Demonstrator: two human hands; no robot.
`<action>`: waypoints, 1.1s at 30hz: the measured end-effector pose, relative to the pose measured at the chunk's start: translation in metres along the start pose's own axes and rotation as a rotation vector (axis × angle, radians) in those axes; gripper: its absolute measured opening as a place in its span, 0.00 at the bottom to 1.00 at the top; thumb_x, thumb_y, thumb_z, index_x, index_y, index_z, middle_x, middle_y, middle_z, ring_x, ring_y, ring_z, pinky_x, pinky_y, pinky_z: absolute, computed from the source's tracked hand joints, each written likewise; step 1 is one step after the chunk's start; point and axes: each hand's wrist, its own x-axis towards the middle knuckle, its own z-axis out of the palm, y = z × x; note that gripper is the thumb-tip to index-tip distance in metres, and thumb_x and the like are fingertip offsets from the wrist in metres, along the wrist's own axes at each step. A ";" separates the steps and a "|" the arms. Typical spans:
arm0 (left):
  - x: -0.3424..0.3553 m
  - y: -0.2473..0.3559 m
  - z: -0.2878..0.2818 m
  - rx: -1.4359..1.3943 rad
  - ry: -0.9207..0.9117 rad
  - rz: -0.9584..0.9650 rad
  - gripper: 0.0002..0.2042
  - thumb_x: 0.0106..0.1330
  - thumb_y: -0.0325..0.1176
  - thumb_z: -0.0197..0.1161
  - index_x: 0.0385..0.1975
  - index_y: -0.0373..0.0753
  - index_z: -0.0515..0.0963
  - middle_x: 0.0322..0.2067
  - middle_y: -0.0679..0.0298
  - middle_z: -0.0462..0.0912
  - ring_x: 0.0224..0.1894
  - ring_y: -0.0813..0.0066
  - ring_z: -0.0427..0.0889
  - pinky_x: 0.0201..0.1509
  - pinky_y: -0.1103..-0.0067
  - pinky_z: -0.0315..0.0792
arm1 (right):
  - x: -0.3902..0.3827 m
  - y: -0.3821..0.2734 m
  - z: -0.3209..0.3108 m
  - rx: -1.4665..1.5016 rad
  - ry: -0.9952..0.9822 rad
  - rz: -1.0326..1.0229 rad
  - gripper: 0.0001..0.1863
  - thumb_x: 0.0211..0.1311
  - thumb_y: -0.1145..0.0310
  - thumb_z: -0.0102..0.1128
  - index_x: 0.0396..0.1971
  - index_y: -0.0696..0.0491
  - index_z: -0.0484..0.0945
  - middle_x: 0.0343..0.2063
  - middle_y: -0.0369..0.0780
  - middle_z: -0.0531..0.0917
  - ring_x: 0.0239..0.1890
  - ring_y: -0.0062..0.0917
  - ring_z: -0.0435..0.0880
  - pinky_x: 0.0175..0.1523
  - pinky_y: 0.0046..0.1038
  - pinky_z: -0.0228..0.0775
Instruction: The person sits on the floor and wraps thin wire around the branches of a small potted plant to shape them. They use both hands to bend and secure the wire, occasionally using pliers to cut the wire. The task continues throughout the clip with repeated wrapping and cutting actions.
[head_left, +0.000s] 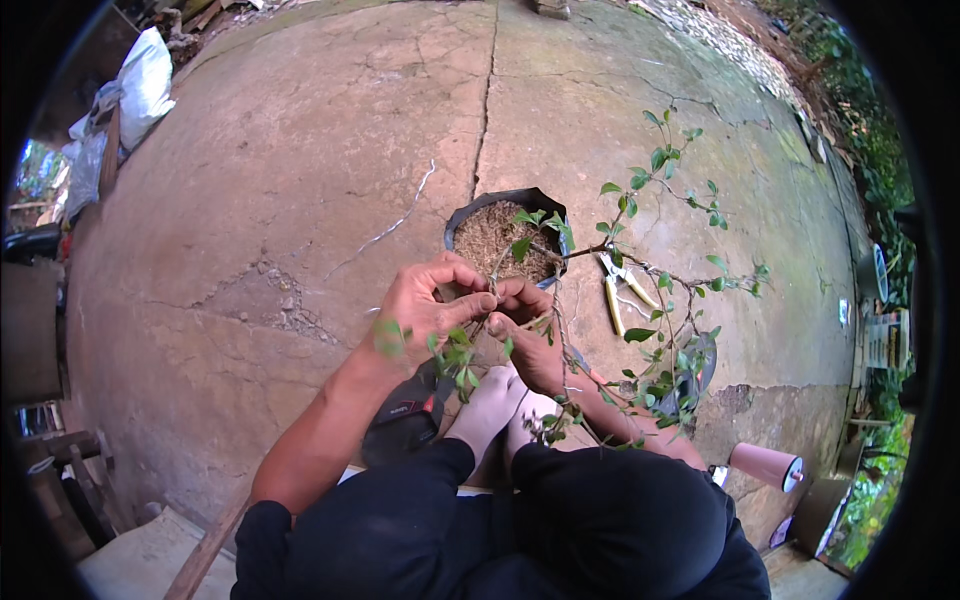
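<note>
My left hand (pixel 437 305) pinches a thin branch, its thumb close to the fingers of my right hand (pixel 525 335), which are also closed on that branch. The leafy plant (pixel 657 157) spreads its branches to the right and down over my right forearm, rooted in a black pot (pixel 455 225) of brown, coarse soil beyond my hands. Cream-handled cutters (pixel 612 300) lie on the floor right of the pot, partly under the branches. Whether wire is wound on the pinched spot I cannot tell.
Cracked concrete floor (pixel 280 150) surrounds me, with a silvery wire (pixel 395 225) left of the pot, a dark sandal (pixel 405 425) by my feet and a pink tumbler (pixel 760 463) at right. White sacks (pixel 145 85), clutter and greenery line the edges.
</note>
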 end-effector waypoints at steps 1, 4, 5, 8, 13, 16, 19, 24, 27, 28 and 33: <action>-0.001 -0.001 0.000 0.007 0.001 0.007 0.05 0.58 0.25 0.71 0.30 0.33 0.82 0.29 0.69 0.80 0.32 0.85 0.77 0.38 0.84 0.72 | 0.001 0.000 0.002 0.000 0.007 0.000 0.16 0.54 0.70 0.72 0.39 0.55 0.74 0.33 0.33 0.82 0.37 0.15 0.80 0.45 0.20 0.70; -0.002 -0.002 -0.002 0.024 -0.020 -0.022 0.05 0.57 0.26 0.71 0.30 0.33 0.82 0.29 0.69 0.80 0.32 0.85 0.76 0.38 0.85 0.71 | -0.001 -0.007 0.003 -0.070 0.029 0.066 0.14 0.56 0.73 0.70 0.38 0.54 0.72 0.31 0.34 0.82 0.35 0.16 0.80 0.44 0.22 0.72; 0.000 -0.001 -0.004 0.027 -0.040 -0.066 0.05 0.57 0.26 0.71 0.30 0.33 0.82 0.29 0.69 0.80 0.32 0.85 0.76 0.38 0.85 0.71 | -0.002 -0.009 0.003 -0.104 0.036 0.099 0.14 0.57 0.74 0.69 0.38 0.54 0.72 0.30 0.34 0.82 0.34 0.16 0.80 0.43 0.22 0.72; 0.004 0.001 -0.006 0.075 -0.051 -0.091 0.05 0.57 0.25 0.71 0.30 0.33 0.82 0.28 0.69 0.80 0.32 0.86 0.77 0.38 0.85 0.71 | -0.003 -0.015 0.006 -0.144 0.038 0.096 0.13 0.57 0.74 0.69 0.37 0.54 0.72 0.28 0.34 0.82 0.32 0.15 0.80 0.41 0.21 0.72; 0.007 0.007 -0.006 0.092 -0.086 -0.115 0.04 0.57 0.25 0.70 0.29 0.33 0.83 0.26 0.68 0.81 0.30 0.86 0.77 0.35 0.85 0.72 | -0.002 -0.018 0.005 -0.190 0.011 0.042 0.13 0.58 0.72 0.69 0.38 0.55 0.72 0.29 0.34 0.80 0.33 0.14 0.78 0.40 0.19 0.71; 0.009 0.013 -0.008 0.169 -0.130 -0.117 0.05 0.57 0.25 0.71 0.29 0.32 0.83 0.25 0.67 0.82 0.30 0.85 0.77 0.34 0.83 0.72 | -0.003 -0.016 0.002 -0.208 -0.015 0.052 0.13 0.58 0.71 0.68 0.37 0.55 0.72 0.29 0.33 0.78 0.33 0.13 0.76 0.39 0.19 0.69; 0.010 0.015 -0.006 0.387 -0.137 0.012 0.05 0.55 0.25 0.71 0.27 0.32 0.82 0.27 0.66 0.82 0.32 0.82 0.78 0.36 0.80 0.72 | -0.001 -0.011 0.002 -0.320 0.038 -0.039 0.12 0.57 0.72 0.67 0.35 0.54 0.72 0.28 0.32 0.77 0.32 0.12 0.74 0.38 0.18 0.68; 0.010 0.010 0.002 0.428 -0.053 0.090 0.06 0.57 0.27 0.71 0.28 0.32 0.81 0.27 0.66 0.81 0.29 0.82 0.78 0.35 0.81 0.72 | 0.003 -0.011 0.005 -0.262 0.106 -0.025 0.12 0.57 0.79 0.66 0.34 0.55 0.70 0.31 0.33 0.76 0.35 0.12 0.75 0.40 0.17 0.69; 0.011 0.005 -0.003 0.108 -0.011 -0.188 0.07 0.60 0.29 0.70 0.32 0.32 0.81 0.28 0.68 0.80 0.29 0.83 0.78 0.34 0.84 0.72 | 0.002 -0.017 0.002 0.073 0.016 0.205 0.12 0.60 0.73 0.64 0.43 0.55 0.73 0.32 0.37 0.80 0.34 0.19 0.79 0.43 0.22 0.71; 0.012 0.003 -0.003 0.041 -0.027 -0.163 0.07 0.60 0.29 0.70 0.33 0.33 0.80 0.28 0.69 0.80 0.29 0.84 0.77 0.34 0.84 0.72 | 0.002 -0.018 0.002 0.201 -0.029 0.236 0.13 0.61 0.71 0.63 0.44 0.56 0.74 0.32 0.38 0.81 0.34 0.21 0.80 0.44 0.24 0.72; 0.011 0.000 -0.004 -0.106 -0.091 -0.166 0.06 0.61 0.29 0.69 0.33 0.34 0.81 0.32 0.70 0.79 0.32 0.85 0.76 0.37 0.85 0.71 | 0.001 -0.017 0.004 0.181 -0.082 0.267 0.13 0.62 0.73 0.61 0.46 0.57 0.76 0.32 0.38 0.82 0.35 0.22 0.81 0.44 0.24 0.73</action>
